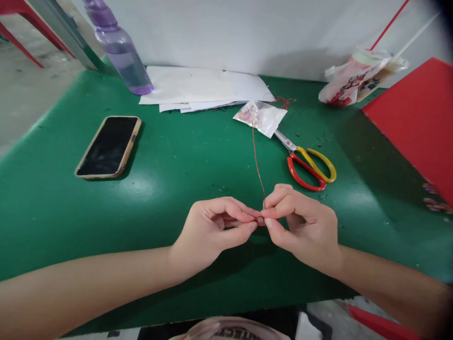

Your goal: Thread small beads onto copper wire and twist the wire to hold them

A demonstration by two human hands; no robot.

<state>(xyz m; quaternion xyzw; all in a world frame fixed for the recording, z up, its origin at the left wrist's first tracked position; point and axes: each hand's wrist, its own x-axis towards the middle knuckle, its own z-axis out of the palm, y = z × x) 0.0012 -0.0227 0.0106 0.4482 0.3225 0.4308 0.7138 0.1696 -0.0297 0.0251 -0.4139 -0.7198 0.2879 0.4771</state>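
Near the front middle of the green table, my left hand [219,224] pinches a small piece of reddish-brown cord work with a pale round bead [260,219] in it. My right hand [300,219] meets it from the other side, thumb and forefinger closed on the cord beside the bead. From between the right fingers a thin brown cord [256,158] runs up and away toward a small clear bag [262,118] with beads in it. Scissors [307,165] with one red and one yellow handle lie beyond my right hand, their blade tips hidden beneath the bag.
A phone [109,146] lies at the left on the green table [170,165]. Behind are a purple spray bottle [123,59], white papers [205,85] and loose brown cord [283,101]. Bagged drinks [354,78] with straws and a large red box [417,118] stand at the right.
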